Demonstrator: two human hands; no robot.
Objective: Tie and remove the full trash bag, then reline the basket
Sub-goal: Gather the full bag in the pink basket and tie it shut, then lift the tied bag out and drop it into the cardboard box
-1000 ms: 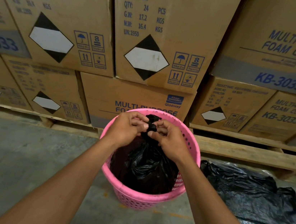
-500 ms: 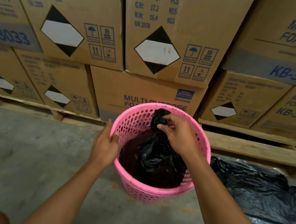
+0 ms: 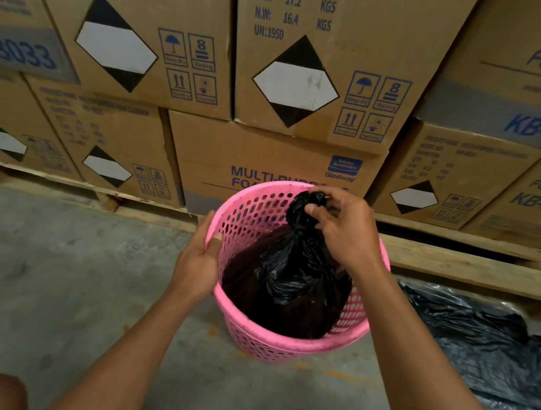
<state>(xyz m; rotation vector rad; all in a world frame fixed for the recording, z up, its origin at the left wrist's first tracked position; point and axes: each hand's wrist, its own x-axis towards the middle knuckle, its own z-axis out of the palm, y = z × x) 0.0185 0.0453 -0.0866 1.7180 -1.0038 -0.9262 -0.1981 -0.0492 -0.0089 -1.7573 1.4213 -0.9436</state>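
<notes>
Your right hand [image 3: 345, 230] pinches the knotted neck of the crinkled, glossy black trash bag [image 3: 291, 269]; your left hand [image 3: 198, 260] clasps the pink perforated basket [image 3: 278, 342] at its left rim.

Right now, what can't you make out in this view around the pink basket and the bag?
- Head view: the trash bag's contents, hidden by black plastic.
- The knot, partly covered by the right hand.
- The basket's bottom, hidden by the bag.
- The spare black bag on the floor, cut off at the right edge.
</notes>
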